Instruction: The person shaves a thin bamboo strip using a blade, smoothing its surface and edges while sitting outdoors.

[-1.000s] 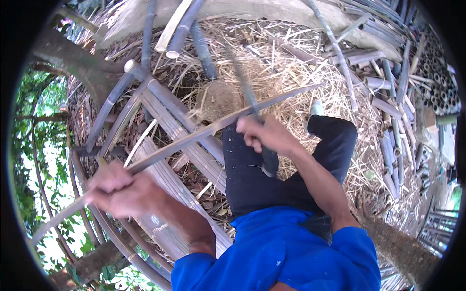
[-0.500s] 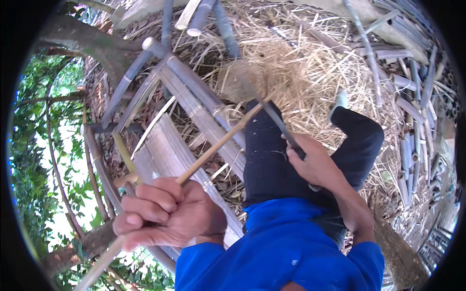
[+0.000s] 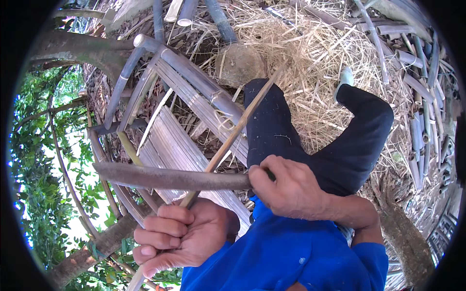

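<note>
My left hand [image 3: 187, 235], at the lower left, is closed around a long, thin bamboo strip [image 3: 241, 125]. One end of the strip reaches up past my knee toward the shavings, and the other comes out below the fist. My right hand [image 3: 291, 189] grips the handle of a machete [image 3: 170, 178] in front of my stomach; the fingers cover most of the handle. Its dark, slightly curved blade points left and lies across the strip just above my left fist. Whether the edge bites into the strip I cannot tell.
A bamboo bench [image 3: 191, 102] with slats stands to my left. Pale shavings [image 3: 310, 58] cover the ground ahead, around a stone [image 3: 241, 63]. Cut bamboo poles [image 3: 417, 87] are heaped at the right. A tree trunk [image 3: 405, 237] rises near my right elbow, and leafy plants [image 3: 43, 160] grow at far left.
My right hand has drawn the machete back from the strip's far part to near my left fist, and the blade now points left. My left hand has shifted slightly right and down.
</note>
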`<state>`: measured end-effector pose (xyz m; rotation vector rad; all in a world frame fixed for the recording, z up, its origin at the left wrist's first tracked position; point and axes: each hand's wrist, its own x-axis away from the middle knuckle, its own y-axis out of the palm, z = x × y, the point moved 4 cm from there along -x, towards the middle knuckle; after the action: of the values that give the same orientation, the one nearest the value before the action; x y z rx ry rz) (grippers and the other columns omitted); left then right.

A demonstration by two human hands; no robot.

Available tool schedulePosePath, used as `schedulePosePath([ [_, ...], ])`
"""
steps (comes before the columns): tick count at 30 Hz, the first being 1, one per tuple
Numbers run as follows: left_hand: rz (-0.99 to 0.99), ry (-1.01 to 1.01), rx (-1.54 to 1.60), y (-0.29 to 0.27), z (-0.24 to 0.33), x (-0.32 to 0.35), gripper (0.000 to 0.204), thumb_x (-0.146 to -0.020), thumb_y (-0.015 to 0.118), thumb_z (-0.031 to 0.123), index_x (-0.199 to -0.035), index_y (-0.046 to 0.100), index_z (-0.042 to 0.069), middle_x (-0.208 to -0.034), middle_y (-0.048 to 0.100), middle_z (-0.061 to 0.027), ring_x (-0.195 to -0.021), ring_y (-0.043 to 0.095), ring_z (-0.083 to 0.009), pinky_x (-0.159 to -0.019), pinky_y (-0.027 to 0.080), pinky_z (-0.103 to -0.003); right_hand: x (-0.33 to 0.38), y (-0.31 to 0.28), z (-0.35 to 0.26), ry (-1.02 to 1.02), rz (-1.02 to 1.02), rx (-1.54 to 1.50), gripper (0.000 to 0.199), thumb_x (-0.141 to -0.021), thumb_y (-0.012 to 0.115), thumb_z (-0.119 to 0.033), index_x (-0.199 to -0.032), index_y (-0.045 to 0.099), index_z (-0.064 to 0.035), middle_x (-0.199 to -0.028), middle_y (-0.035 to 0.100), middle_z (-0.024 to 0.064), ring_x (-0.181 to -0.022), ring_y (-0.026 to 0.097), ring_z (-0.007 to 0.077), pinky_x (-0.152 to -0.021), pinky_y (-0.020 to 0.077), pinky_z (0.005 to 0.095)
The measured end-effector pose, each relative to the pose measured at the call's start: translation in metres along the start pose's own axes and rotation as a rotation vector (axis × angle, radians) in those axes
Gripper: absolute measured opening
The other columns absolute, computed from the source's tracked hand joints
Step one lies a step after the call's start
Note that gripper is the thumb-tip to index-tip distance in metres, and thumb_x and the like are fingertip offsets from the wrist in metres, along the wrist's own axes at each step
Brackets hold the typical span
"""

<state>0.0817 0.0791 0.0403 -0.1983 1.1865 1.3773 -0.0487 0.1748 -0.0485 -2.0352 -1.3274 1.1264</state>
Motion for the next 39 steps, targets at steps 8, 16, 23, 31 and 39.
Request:
schedulePosePath([
  [8,-0.059,0.005,-0.048,-0.006,0.003,0.001,0.042,-0.110,0.035,0.046,-0.093,0.040,0.008,-0.073,0.030,0.0009,-0.052,0.022,-0.0090,-0.040,0.021,-0.026,-0.003,0.012,0.021,0.117,-0.158,-0.076,0.012,-0.093,0.057,-0.013,-0.104,0.055,-0.0095,-0.082,0.060,0.0181,-0.066,0.069,0.0366,-0.049,0.0551,0.0472],
  [16,-0.070,0.011,0.039,-0.003,0.002,0.009,0.043,-0.111,0.039,0.042,-0.084,0.040,0.008,-0.072,0.028,0.0010,-0.055,0.025,-0.0102,-0.042,0.022,-0.025,0.020,0.027,0.092,0.452,-0.306,0.101,0.013,-0.095,0.054,-0.012,-0.106,0.054,-0.0054,-0.079,0.060,0.0191,-0.065,0.068,0.0389,-0.053,0.0566,0.0485],
  [23,-0.076,-0.026,0.019,-0.009,0.002,0.004,0.043,-0.111,0.040,0.041,-0.083,0.037,0.009,-0.072,0.029,0.0009,-0.055,0.024,-0.0101,-0.043,0.021,-0.026,0.011,0.048,0.110,0.344,-0.152,-0.002,0.011,-0.094,0.058,-0.011,-0.103,0.055,-0.0059,-0.079,0.059,0.0173,-0.066,0.067,0.0380,-0.051,0.0560,0.0465],
  [31,-0.110,-0.050,0.070,-0.015,-0.002,0.001,0.044,-0.110,0.040,0.043,-0.082,0.036,0.009,-0.071,0.030,0.0007,-0.055,0.024,-0.0105,-0.045,0.023,-0.026,0.010,0.069,0.170,0.415,-0.194,0.070,0.012,-0.095,0.054,-0.008,-0.106,0.053,-0.0060,-0.085,0.062,0.0230,-0.066,0.066,0.0414,-0.056,0.0562,0.0504],
  [39,-0.149,-0.053,0.001,-0.008,-0.001,0.004,0.047,-0.112,0.032,0.042,-0.078,0.034,0.009,-0.071,0.030,-0.0002,-0.057,0.023,-0.0116,-0.047,0.024,-0.026,0.040,0.132,0.293,0.506,-0.214,0.046,0.020,-0.098,0.054,-0.014,-0.116,0.050,-0.0057,-0.076,0.060,0.0239,-0.066,0.063,0.0457,-0.059,0.0507,0.0547],
])
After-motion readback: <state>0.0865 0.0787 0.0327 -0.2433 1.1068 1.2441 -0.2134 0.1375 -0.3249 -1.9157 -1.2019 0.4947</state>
